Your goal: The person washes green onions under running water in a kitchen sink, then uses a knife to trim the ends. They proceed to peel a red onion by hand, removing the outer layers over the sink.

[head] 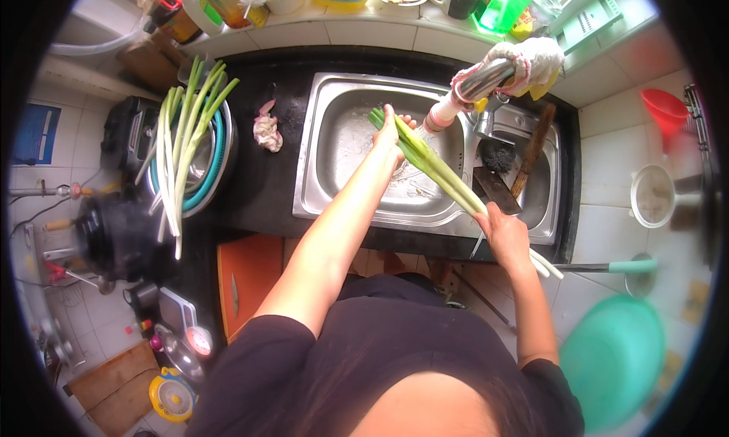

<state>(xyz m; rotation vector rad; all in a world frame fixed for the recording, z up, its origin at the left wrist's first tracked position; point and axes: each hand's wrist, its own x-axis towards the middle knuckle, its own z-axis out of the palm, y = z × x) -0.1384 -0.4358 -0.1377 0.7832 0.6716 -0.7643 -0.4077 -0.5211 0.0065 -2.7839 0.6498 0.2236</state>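
A bunch of long green onions (435,166) slants across the stainless steel sink (336,200). My left hand (393,132) is around its green end, over the large basin. My right hand (504,232) grips the pale lower stalks at the front rim, and the white ends stick out beyond it. Just beyond my left hand, the cloth-wrapped tap spout (447,111) points into the basin, with water seemingly running from it. More green onions (185,135) lie across a teal basket (215,166) in a metal bowl at the left.
A crumpled cloth (267,128) lies on the black counter (259,189). In the small basin are a dark scouring pad (496,155), a wooden stick (532,152) and a dark flat block (495,189). Bottles and cups line the ledge behind. A green tub (615,363) stands at the lower right.
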